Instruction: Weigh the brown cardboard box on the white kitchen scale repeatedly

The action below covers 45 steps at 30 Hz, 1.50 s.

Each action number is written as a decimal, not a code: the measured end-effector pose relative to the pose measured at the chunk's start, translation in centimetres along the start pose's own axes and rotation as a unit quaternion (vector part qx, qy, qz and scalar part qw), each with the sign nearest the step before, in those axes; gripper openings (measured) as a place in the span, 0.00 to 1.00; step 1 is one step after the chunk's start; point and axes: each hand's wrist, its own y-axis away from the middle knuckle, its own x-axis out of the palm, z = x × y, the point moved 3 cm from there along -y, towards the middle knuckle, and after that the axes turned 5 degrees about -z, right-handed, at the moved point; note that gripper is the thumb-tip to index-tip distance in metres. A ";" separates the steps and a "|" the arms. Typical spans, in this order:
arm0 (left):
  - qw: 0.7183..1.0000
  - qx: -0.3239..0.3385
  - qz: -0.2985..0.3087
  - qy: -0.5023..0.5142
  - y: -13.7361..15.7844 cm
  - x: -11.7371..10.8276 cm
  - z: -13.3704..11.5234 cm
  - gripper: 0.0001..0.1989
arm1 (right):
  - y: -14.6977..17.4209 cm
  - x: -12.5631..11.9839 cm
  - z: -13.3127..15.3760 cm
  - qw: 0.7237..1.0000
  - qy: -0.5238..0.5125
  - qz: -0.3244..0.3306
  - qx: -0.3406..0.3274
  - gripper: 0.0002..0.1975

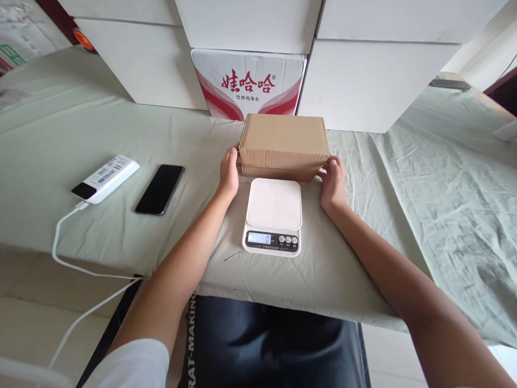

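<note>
Between my two hands is a closed brown cardboard box (285,137), just behind the scale. My left hand (230,170) grips its left side, thumb near the front corner. At the opposite end my right hand (333,178) holds the right side, its fingertips partly hidden by the box. Whether the box rests on the cloth or is slightly raised, I cannot tell. In front of it lies a white digital kitchen scale (274,205) with a bare platform. Its lit display (259,238) reads 0.
A black phone (160,188) and a white power bank (105,179) with a white cable (56,237) lie at the left on the green cloth (194,145). White boxes (347,81) and a red-and-white carton (249,81) form a wall behind. The table's front edge is near my lap.
</note>
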 end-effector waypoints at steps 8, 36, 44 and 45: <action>1.000 -0.001 -0.001 0.007 -0.2 -0.2 0.4 0.40 | 0.1 0.1 0.2 1.000 0.002 -0.006 0.003 0.21; 1.000 -0.004 0.008 0.005 -0.3 -0.3 0.4 0.41 | 0.0 0.0 0.1 1.000 0.009 -0.001 0.002 0.20; 1.000 -0.005 0.000 0.008 -0.2 -0.2 0.4 0.41 | 0.0 -0.1 -0.1 1.000 -0.005 -0.006 0.010 0.17; 1.000 -0.003 0.001 0.006 -0.2 -0.2 0.3 0.41 | 0.0 -0.1 -0.1 1.000 -0.007 -0.006 0.010 0.17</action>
